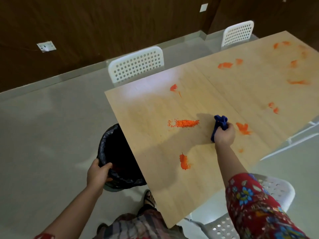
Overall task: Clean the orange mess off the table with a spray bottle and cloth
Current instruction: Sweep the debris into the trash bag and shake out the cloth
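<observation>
Orange mess lies scattered over the light wooden table. A swept-up line of orange grains sits near the middle, a smear nearer to me, and more patches further right and back. My right hand is shut on a bunched blue cloth, pressed to the table just right of the grain line. My left hand grips the rim of a bin lined with a black bag, held at the table's left edge. No spray bottle is in view.
White perforated chairs stand at the far side and back right, and another is under my right arm. My sandalled foot is on the grey floor beside the bin. A dark wood wall runs behind.
</observation>
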